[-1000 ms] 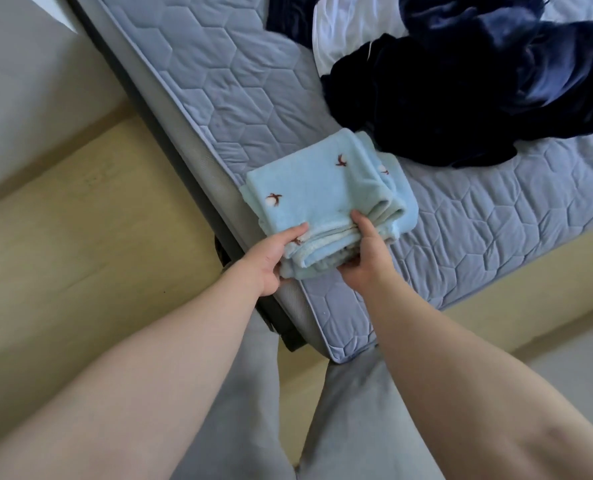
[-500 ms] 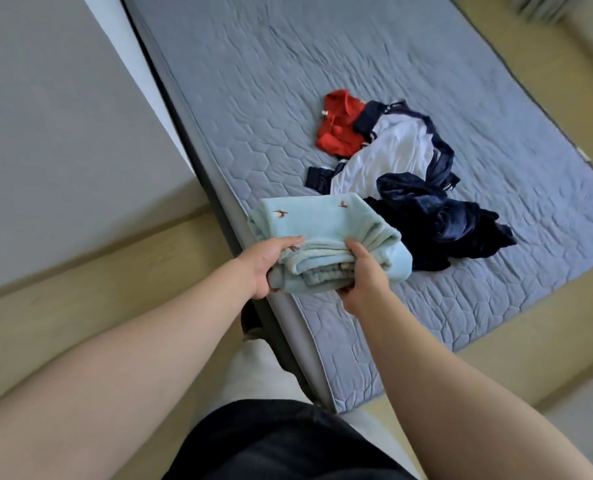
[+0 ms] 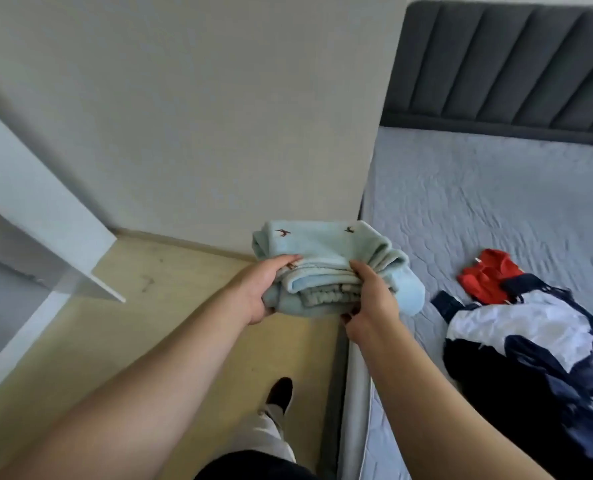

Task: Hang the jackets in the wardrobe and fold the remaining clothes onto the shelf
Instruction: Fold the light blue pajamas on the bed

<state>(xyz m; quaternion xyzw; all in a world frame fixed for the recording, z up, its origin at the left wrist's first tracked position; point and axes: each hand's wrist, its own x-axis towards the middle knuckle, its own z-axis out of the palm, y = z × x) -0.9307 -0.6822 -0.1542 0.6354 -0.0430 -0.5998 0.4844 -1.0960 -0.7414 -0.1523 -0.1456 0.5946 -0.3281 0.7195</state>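
Swung away from the bed [image 3: 478, 202] toward the white wardrobe panel [image 3: 39, 216] left of my fingers, the folded pale-blue garment [image 3: 322, 251] rides clear of the mattress. My left hand [image 3: 257, 292] and right hand [image 3: 371, 303] grip its near edge, apparently shelf-bound. The unfolded clothes [image 3: 530, 341] wait to the right.

Grey quilted bed [image 3: 478, 209] bears red garment [image 3: 485, 282], white-navy jacket [image 3: 516, 327], dark clothes [image 3: 516, 386].

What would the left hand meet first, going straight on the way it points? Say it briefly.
The left hand grips the folded blue garment; carried straight on, that bundle would probably meet the pale wall ahead first, though depth is unclear.
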